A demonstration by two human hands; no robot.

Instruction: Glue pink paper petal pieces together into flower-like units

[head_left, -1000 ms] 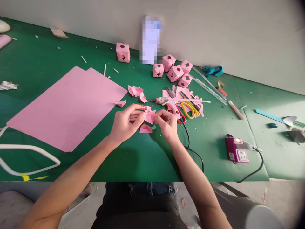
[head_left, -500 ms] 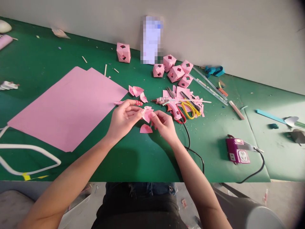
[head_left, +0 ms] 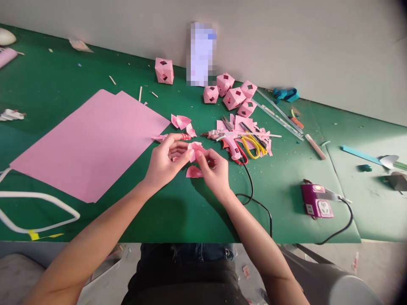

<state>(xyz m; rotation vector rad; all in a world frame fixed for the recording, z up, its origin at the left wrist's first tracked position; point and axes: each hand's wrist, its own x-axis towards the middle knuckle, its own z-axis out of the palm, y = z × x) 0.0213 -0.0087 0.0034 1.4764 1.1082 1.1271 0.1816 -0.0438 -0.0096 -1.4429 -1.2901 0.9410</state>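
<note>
Between both hands is a small curved pink paper piece (head_left: 196,146), pinched at its edges above the table. My left hand (head_left: 167,160) is closed on its left side, with red tape around one fingertip. My right hand (head_left: 213,167) grips the right side between thumb and fingers. Just below lies another pink paper piece (head_left: 193,171), partly covered by the right hand. Several folded pink pieces (head_left: 182,122) rest beyond the left fingers. A pink glue gun (head_left: 229,138) lies right of the hands, on paper scraps beside yellow-handled scissors (head_left: 255,147).
Large pink paper sheets (head_left: 92,146) cover the table's left part. Several hollow pink paper shapes (head_left: 234,98) stand at the back, near a blurred phone (head_left: 199,55) against the wall. A purple power adapter (head_left: 317,201) sits at right; a black cord (head_left: 262,206) runs near my right arm.
My right hand has shifted slightly left, closer to my left hand. The held paper piece has turned and looks more curved, and the fingers now cover more of it.
</note>
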